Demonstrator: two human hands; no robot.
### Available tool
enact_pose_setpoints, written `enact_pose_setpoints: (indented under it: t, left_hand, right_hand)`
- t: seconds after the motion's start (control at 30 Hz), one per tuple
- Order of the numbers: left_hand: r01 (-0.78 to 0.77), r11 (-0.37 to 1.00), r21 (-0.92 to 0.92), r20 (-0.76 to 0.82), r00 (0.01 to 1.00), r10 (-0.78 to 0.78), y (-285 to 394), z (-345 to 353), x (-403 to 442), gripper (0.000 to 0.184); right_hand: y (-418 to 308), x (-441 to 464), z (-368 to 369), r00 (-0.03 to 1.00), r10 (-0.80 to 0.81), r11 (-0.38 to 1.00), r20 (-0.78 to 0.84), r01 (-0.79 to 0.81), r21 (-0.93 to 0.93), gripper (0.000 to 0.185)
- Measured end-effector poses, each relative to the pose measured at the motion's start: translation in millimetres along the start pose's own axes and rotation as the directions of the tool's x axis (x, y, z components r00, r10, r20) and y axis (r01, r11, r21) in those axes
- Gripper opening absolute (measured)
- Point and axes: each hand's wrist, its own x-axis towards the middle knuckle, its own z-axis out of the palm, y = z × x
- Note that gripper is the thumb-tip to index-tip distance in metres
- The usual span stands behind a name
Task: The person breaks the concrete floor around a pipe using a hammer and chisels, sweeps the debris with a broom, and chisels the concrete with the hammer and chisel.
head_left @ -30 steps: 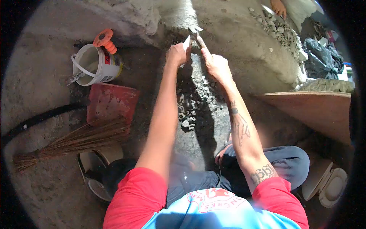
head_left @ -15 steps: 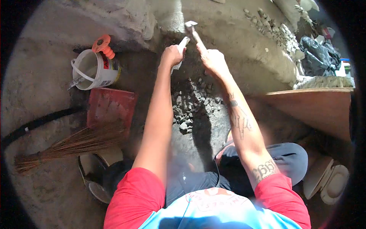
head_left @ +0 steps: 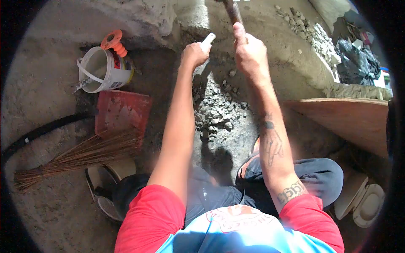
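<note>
Now, right grip (head_left: pixel 252 52) closed around hammer (head_left: pixel 233 12), left grip (head_left: pixel 195 55) wrapped around pale tool (head_left: pixel 209 39)

Both arms (head_left: pixel 177 122) stretched forward, left hand (head_left: pixel 195 55) curled closed, right hand (head_left: pixel 252 55) fisted, thumb (head_left: pixel 239 33) straight.

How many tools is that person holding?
2: a pale tool in the left hand, and a hammer-like tool in the right hand, its head partly out of view.

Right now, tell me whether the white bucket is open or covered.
Open. The white bucket has no lid over its mouth, and its pale inner wall shows plainly past the rim.
</note>
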Motion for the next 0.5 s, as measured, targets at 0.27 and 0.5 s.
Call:
enact_pose_setpoints:
  t: [0.27, 0.5]
  left_hand:
    - [-0.018, 0.997, 0.077, 0.094, 0.995, 0.011, -5, -5, 1, 0.049]
    - [0.006, 0.995, 0.103, 0.114, 0.993, -0.018, -6, -15, 4, 0.046]
  right_hand:
    - [31, -11, 21, 0.97, -0.037, 0.963, 0.241, 0.099, -0.251, 0.049]
    - [97, -11, 64, 0.955, 0.087, 0.966, 0.283, -0.011, -0.259, 0.058]
